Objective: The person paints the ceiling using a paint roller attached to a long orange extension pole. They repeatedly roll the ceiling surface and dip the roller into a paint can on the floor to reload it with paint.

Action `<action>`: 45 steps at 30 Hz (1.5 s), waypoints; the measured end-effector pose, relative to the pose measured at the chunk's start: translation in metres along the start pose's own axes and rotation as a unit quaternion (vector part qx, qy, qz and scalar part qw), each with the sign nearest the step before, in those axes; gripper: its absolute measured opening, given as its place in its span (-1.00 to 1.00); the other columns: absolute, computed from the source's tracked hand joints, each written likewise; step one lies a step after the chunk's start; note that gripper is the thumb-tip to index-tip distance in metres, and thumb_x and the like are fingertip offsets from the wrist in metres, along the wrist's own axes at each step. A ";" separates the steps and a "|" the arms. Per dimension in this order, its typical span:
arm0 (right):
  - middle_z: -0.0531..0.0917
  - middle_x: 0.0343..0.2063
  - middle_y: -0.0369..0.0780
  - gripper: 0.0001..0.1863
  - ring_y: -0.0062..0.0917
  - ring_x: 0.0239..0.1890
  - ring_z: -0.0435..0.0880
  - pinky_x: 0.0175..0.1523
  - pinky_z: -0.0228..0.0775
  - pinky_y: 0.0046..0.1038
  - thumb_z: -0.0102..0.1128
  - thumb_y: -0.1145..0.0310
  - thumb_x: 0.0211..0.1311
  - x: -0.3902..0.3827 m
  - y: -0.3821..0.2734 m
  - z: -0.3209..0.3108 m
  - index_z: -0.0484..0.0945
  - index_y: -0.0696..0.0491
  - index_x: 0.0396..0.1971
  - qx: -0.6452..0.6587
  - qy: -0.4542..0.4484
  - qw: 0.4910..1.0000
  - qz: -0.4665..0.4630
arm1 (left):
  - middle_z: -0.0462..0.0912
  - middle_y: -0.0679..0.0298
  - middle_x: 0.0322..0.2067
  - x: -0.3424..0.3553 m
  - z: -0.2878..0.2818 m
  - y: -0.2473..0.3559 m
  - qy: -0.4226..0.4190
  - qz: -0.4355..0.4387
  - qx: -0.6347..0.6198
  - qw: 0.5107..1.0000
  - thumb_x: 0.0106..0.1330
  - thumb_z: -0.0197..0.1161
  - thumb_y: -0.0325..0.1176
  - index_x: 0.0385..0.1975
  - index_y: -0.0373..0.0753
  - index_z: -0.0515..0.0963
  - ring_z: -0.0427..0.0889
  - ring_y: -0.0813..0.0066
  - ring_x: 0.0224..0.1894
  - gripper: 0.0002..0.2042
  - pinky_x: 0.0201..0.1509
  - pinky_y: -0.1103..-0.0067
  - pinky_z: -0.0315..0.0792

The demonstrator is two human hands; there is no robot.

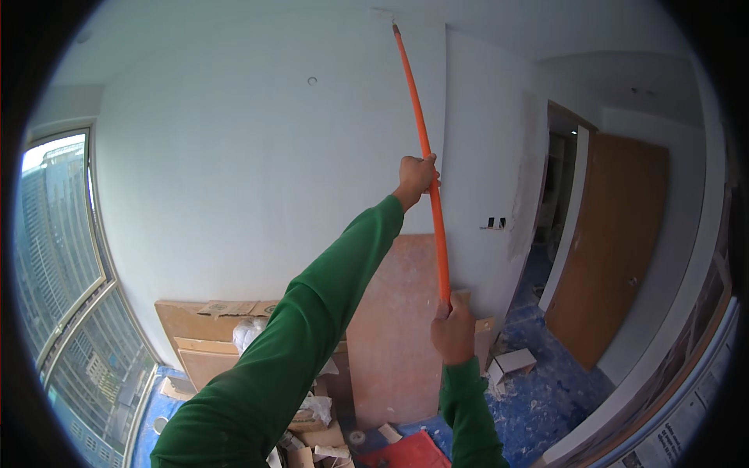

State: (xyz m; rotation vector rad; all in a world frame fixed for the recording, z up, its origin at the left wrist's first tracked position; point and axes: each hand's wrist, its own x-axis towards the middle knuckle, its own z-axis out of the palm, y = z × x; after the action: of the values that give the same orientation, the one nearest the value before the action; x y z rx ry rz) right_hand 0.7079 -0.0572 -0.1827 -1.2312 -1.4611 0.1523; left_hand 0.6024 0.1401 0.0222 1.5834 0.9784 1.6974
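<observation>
A long orange extension pole rises in front of me, leaning slightly left toward its top. Its far end carries a pale paint roller, small in view, up by the top of the white wall. Partway up, my left hand is wrapped round the pole, the arm stretched out in a green sleeve. Lower down, my right hand grips the pole near its bottom end. Whether the roller touches the wall or the ceiling I cannot tell.
Boards and cardboard lean on the wall below. Boxes and scraps lie beneath my arms beside a red sheet. Blue covering spreads over the floor. A window stands left, an open wooden door right.
</observation>
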 end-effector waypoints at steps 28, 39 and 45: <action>0.58 -0.10 0.03 -0.68 -0.06 -0.36 0.64 -0.34 0.53 -0.16 -0.02 0.29 0.30 -0.396 0.174 -0.048 0.47 0.04 0.01 -0.235 -0.193 0.943 0.134 | 0.57 0.14 -0.64 -0.197 -0.009 -0.227 0.012 -0.178 -0.021 0.984 0.37 0.07 -0.17 -0.47 -0.45 0.51 0.59 0.41 -0.65 -0.61 -0.56 0.51 0.51; 0.53 -0.01 0.04 -0.59 -0.07 -0.42 0.63 -0.41 0.50 -0.12 -0.15 0.42 0.28 -0.476 0.215 -0.039 0.40 -0.01 0.12 -0.161 -0.187 0.957 0.154 | 0.58 0.09 -0.62 -0.257 -0.016 -0.263 0.000 -0.206 0.012 0.979 0.36 0.08 -0.17 -0.48 -0.46 0.48 0.62 0.34 -0.65 -0.61 -0.60 0.50 0.53; 0.50 0.04 0.03 -0.55 -0.06 -0.43 0.62 -0.42 0.49 -0.18 -0.12 0.38 0.28 -0.436 0.244 0.006 0.33 0.10 0.17 -0.205 -0.157 0.965 0.045 | 0.58 0.09 -0.62 -0.183 -0.015 -0.227 -0.003 -0.172 0.019 0.985 0.36 0.09 -0.19 -0.48 -0.47 0.48 0.63 0.34 -0.64 -0.62 -0.60 0.51 0.53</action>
State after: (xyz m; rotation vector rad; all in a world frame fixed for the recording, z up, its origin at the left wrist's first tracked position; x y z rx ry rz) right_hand 0.7525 -0.2651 -0.6347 -1.6684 -1.7695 0.1103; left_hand 0.5940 0.1079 -0.2678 1.3484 1.2080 1.4414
